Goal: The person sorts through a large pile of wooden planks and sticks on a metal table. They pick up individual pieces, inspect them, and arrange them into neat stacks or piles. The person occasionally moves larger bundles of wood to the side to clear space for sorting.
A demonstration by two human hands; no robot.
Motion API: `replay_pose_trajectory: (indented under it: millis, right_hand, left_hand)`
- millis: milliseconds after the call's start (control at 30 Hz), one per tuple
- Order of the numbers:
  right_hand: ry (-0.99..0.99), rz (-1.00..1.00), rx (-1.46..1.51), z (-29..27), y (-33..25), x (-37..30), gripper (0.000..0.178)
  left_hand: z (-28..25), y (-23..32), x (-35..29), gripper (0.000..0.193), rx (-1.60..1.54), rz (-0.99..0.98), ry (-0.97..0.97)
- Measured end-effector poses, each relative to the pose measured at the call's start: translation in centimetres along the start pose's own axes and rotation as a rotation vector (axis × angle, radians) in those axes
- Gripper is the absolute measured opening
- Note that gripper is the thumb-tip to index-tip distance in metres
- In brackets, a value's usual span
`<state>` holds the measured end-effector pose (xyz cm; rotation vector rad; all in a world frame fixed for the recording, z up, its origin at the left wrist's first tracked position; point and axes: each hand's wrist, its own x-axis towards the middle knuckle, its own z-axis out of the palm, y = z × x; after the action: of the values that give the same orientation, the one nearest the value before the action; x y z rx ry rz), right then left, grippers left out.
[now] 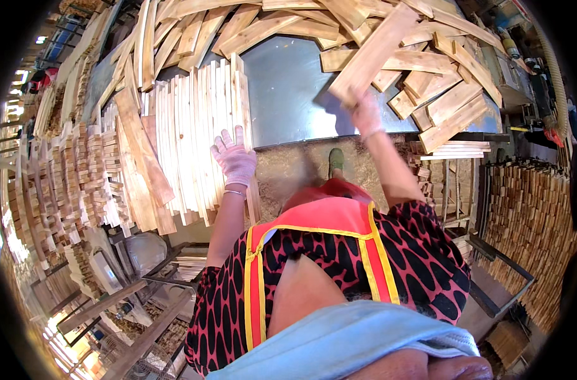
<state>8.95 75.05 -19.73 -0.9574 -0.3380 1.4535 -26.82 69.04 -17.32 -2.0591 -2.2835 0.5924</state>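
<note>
My right hand (366, 116), in a pale glove and a little blurred, grips the near end of a flat wooden board (378, 50). The board slants up and away to the right, over a heap of loose boards (450, 98). In a matching glove, my left hand (236, 161) lies with fingers spread at the right side of a row of narrow boards (190, 123) packed side by side. Both hands are over the near part of a grey metal tabletop (279, 85).
More loose boards (250, 28) curve along the table's far side. Two wider boards (139, 152) lie at the row's left. Stacked wood (67, 171) stands at far left, and another big stack (523, 221) at right. Sawdust (288, 168) covers the floor below the table edge.
</note>
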Motion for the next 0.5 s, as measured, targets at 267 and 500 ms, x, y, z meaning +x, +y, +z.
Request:
replay_pose_trajectory:
  millis: [267,500]
  right_hand:
    - [-0.788,0.439,-1.258,5.6,14.8,-13.5,0.054]
    - [-0.837,-0.435,-1.612,14.5,1.2,9.2,0.053]
  left_hand:
    - [-2.3,4.4,2.7,0.108,-0.122,0.139,-0.003]
    - [2.2,2.8,3.3,0.084,-0.164,0.014,0.256]
